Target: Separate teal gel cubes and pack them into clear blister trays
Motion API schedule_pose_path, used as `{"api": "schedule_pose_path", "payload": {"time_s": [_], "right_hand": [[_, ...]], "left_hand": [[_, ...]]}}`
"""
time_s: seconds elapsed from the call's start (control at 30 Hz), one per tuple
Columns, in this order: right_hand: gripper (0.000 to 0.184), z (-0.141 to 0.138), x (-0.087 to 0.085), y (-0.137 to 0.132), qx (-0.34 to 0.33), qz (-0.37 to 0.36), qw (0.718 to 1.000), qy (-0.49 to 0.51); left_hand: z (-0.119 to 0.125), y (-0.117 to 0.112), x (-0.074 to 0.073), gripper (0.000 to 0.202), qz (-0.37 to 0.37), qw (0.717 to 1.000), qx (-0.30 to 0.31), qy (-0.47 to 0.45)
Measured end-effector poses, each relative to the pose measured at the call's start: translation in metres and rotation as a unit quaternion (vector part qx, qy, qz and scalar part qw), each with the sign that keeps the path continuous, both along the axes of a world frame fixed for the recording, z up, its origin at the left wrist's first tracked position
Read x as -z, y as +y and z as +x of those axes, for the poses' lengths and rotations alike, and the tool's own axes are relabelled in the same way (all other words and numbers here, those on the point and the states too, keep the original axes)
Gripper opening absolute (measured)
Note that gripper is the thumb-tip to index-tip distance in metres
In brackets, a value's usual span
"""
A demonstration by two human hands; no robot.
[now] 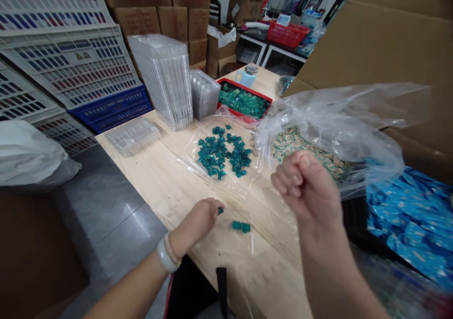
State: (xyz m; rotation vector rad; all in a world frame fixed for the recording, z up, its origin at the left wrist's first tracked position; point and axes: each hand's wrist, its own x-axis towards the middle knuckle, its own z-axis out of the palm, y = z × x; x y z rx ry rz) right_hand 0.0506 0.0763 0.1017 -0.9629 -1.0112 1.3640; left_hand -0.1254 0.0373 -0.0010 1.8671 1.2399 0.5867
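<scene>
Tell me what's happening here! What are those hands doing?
A person is working at a light wooden table. Their left hand is right next to a small teal piece, and two more teal pieces lie close by. Their right hand is raised in a loose fist beside a clear plastic bag. A pile of teal pieces lies on clear plastic, and a red tray full of them sits behind.

Bright, even indoor light leaves only faint shadows on the counter (177,201); wide-angle distortion bends the white plastic crates (60,59), and the right hand (306,187) looks slightly blurred.
</scene>
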Motion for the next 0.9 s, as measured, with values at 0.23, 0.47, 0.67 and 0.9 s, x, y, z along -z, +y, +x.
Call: {"api": "schedule_pose_path", "payload": {"time_s": [0.23,0.47,0.67,0.9], "right_hand": [[0.017,0.032,0.065,0.100,0.112,0.104,0.837,-0.526],[0.023,0.037,0.082,0.128,0.084,0.076,0.647,-0.754],[0.031,0.033,0.073,0.070,0.029,0.174,0.773,-0.610],[0.016,0.007,0.096,-0.060,-0.148,0.135,0.880,-0.431]], "left_hand": [[-0.004,0.003,0.000,0.034,-0.035,0.988,-0.078,-0.130],[-0.003,0.002,0.018,0.024,-0.167,0.954,-0.137,-0.209],[0.007,0.008,0.014,0.017,-0.243,0.903,-0.187,-0.302],[0.020,-0.016,0.015,0.026,-0.274,0.921,-0.089,-0.264]]}}
